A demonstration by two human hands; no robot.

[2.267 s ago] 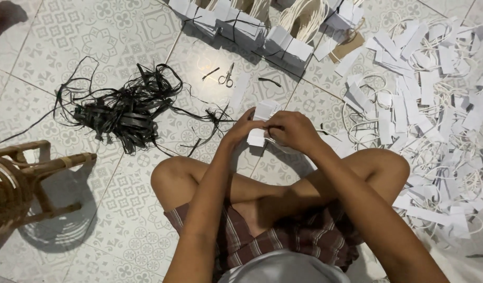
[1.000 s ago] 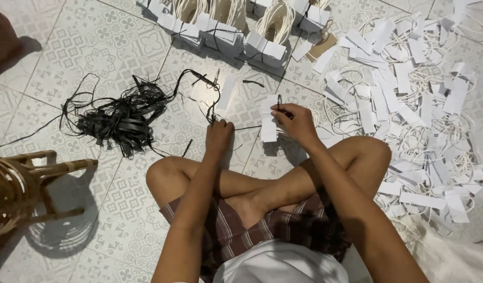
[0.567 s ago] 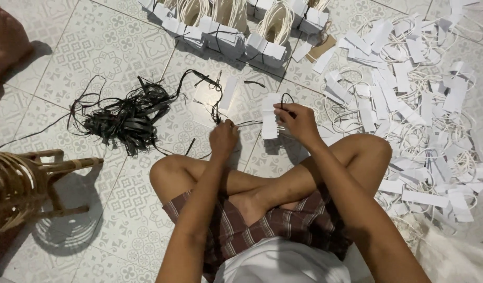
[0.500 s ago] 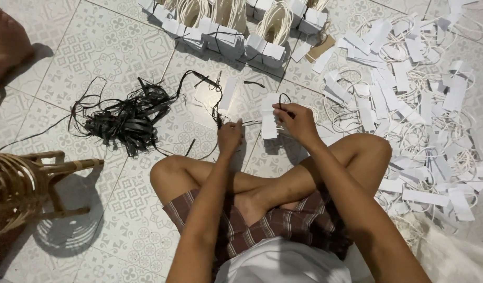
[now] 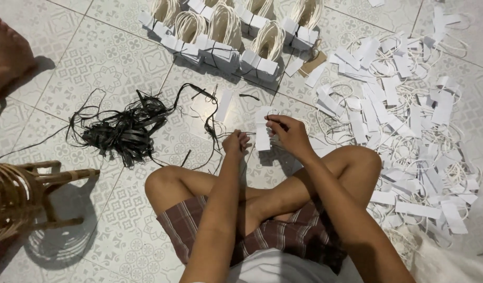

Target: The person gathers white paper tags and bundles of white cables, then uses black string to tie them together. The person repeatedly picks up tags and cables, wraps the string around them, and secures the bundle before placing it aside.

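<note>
I sit cross-legged on a patterned tile floor. My right hand [image 5: 289, 135] grips a small stack of white paper strips [image 5: 262, 135] held upright just above the floor. My left hand [image 5: 236, 143] is closed on a thin black strap [image 5: 214, 121] that runs from the stack toward a tangled heap of black straps [image 5: 123, 128] at the left. The two hands are a few centimetres apart.
Tied bundles of white strips with cord loops [image 5: 225, 31] lie in a row ahead. Loose white strips and cords [image 5: 409, 115] cover the floor at the right. A rattan stool [image 5: 21, 196] stands at the left. Another person's bare foot [image 5: 8, 55] rests at the upper left.
My left hand reached toward the black heap, then came back next to the stack with a black strap. My right hand kept the stack in place.
</note>
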